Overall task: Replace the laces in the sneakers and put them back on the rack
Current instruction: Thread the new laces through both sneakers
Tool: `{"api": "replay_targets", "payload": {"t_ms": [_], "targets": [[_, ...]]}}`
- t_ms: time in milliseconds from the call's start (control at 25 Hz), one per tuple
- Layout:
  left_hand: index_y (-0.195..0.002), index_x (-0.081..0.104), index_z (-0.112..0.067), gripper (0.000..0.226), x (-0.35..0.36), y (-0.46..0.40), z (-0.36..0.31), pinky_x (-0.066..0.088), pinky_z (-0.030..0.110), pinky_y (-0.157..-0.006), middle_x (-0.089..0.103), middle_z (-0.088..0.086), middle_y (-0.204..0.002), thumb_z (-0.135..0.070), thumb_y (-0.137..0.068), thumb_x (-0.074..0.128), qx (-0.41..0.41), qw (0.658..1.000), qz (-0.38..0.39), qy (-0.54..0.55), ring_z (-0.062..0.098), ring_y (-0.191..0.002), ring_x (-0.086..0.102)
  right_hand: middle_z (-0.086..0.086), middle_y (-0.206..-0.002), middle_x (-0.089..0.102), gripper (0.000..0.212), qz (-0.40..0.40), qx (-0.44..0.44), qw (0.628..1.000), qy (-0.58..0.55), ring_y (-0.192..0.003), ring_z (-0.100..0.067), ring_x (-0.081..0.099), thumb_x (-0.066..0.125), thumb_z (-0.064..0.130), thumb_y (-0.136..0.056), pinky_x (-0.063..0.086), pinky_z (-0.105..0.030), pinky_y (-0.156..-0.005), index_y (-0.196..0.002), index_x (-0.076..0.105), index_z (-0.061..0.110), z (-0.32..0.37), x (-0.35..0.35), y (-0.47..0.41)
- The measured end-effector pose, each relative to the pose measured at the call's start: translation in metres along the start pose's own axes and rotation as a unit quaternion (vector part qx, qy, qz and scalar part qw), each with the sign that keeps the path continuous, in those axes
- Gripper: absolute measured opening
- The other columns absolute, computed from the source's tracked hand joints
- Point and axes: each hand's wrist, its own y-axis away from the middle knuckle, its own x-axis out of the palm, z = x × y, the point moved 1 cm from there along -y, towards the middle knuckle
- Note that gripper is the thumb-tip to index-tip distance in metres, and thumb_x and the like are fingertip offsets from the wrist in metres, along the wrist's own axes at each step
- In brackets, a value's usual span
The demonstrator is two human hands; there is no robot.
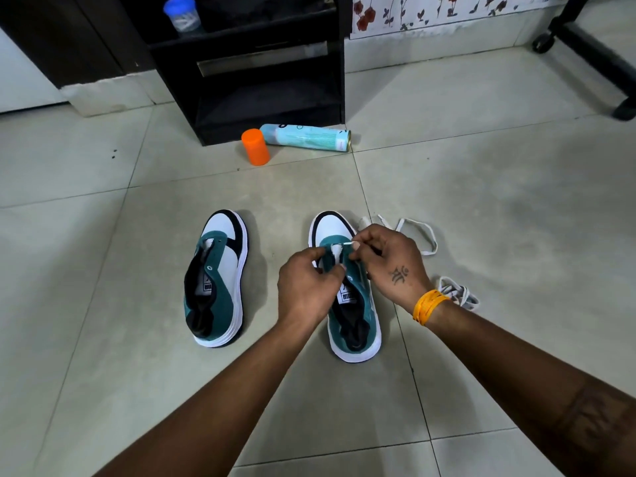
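Two teal, white and black sneakers stand side by side on the tiled floor, toes pointing away. The left sneaker (pixel 215 280) has no lace. My left hand (pixel 306 287) grips the eyelet flap of the right sneaker (pixel 358 325). My right hand (pixel 389 259) pinches the tip of a white lace (pixel 418 235) at a front eyelet; the rest of that lace trails on the floor to the right. A second bundled lace (pixel 459 292) lies beside my right wrist.
A black rack (pixel 268 80) stands ahead against the wall. In front of it lie a light blue spray can (pixel 306 137) and its orange cap (pixel 255 147). A blue-lidded jar (pixel 182 13) sits on the rack. A wheeled chair base (pixel 592 43) is at far right.
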Motion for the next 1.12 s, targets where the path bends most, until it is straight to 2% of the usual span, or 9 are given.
{"api": "replay_targets", "payload": {"t_ms": [80,160,240,360,520,680,840,1000,1120], "targets": [[-0.107,0.077,-0.023,0.023,0.002,0.005,-0.001,0.058,0.036,-0.08,0.076,-0.007,-0.088,-0.024,-0.086,0.069,0.015,1.0,-0.009,-0.02,0.018,-0.078,0.07,0.01,-0.083,0.077,0.015,0.004,-0.008,1.0,0.012,-0.083,-0.005,0.075,0.063,0.013,-0.094,0.06,-0.042,-0.082,-0.093,0.072,0.025,-0.003,-0.001,0.003],[-0.103,0.076,-0.018,0.018,0.002,0.003,-0.004,0.056,0.037,-0.083,0.076,-0.002,-0.094,-0.024,-0.088,0.067,0.022,0.998,-0.024,-0.048,0.022,-0.086,0.07,0.012,-0.085,0.077,0.012,0.005,-0.016,1.0,0.018,-0.084,-0.005,0.074,0.066,0.015,-0.092,0.06,-0.041,-0.083,-0.092,0.073,0.025,-0.003,-0.002,-0.001],[-0.1,0.076,-0.012,0.019,0.003,0.0,-0.007,0.054,0.038,-0.084,0.077,0.005,-0.099,-0.026,-0.091,0.067,0.041,0.995,-0.037,-0.086,0.026,-0.093,0.069,0.013,-0.082,0.074,0.005,0.009,-0.035,0.998,0.045,-0.08,-0.005,0.07,0.071,0.021,-0.09,0.058,-0.039,-0.081,-0.087,0.073,0.025,0.002,-0.003,-0.005],[-0.097,0.077,-0.009,0.025,0.004,-0.004,-0.008,0.052,0.038,-0.083,0.077,0.007,-0.096,-0.031,-0.096,0.065,0.063,0.991,-0.041,-0.113,0.029,-0.092,0.069,0.011,-0.079,0.071,0.005,0.021,-0.056,0.995,0.08,-0.078,-0.009,0.067,0.073,0.026,-0.087,0.055,-0.041,-0.076,-0.082,0.072,0.025,0.003,0.005,-0.01],[-0.091,0.078,-0.011,0.023,0.005,-0.014,0.0,0.054,0.038,-0.079,0.077,0.005,-0.089,-0.028,-0.096,0.063,0.059,0.992,-0.04,-0.103,0.027,-0.087,0.07,0.012,-0.074,0.072,0.005,0.024,-0.037,0.993,0.114,-0.072,-0.007,0.067,0.072,0.026,-0.083,0.056,-0.036,-0.073,-0.078,0.075,0.025,0.005,0.019,-0.011],[-0.099,0.081,-0.018,0.022,0.002,-0.016,0.005,0.054,0.034,-0.083,0.079,-0.001,-0.097,-0.031,-0.098,0.063,0.057,0.994,-0.037,-0.082,0.02,-0.092,0.071,0.012,-0.073,0.073,0.005,0.009,-0.036,0.988,0.15,-0.073,-0.007,0.068,0.072,0.023,-0.079,0.056,-0.032,-0.074,-0.077,0.077,0.024,0.011,0.021,-0.012],[-0.103,0.081,-0.021,0.021,0.003,-0.022,0.011,0.056,0.035,-0.086,0.079,-0.006,-0.101,-0.028,-0.096,0.063,0.038,0.997,-0.042,-0.052,0.017,-0.092,0.071,0.011,-0.079,0.073,0.006,-0.019,-0.042,0.991,0.122,-0.076,-0.009,0.069,0.073,0.019,-0.085,0.056,-0.036,-0.076,-0.081,0.074,0.024,0.007,0.023,-0.01],[-0.105,0.082,-0.023,0.022,0.005,-0.023,0.014,0.056,0.034,-0.09,0.079,-0.01,-0.105,-0.023,-0.093,0.063,0.031,0.998,-0.035,-0.028,0.012,-0.095,0.071,0.005,-0.091,0.058,0.007,-0.025,-0.073,0.987,0.141,-0.085,-0.014,0.061,0.07,0.02,-0.087,0.053,-0.038,-0.07,-0.083,0.072,0.025,0.0,0.03,-0.008],[-0.106,0.081,-0.024,0.022,0.004,-0.023,0.015,0.056,0.034,-0.09,0.079,-0.01,-0.107,-0.024,-0.093,0.064,0.035,0.998,-0.034,-0.03,0.012,-0.096,0.071,0.001,-0.095,0.054,0.007,-0.041,-0.073,0.983,0.163,-0.093,-0.023,0.058,0.064,0.022,-0.086,0.053,-0.045,-0.074,-0.083,0.071,0.022,-0.004,0.039,-0.009]]}}
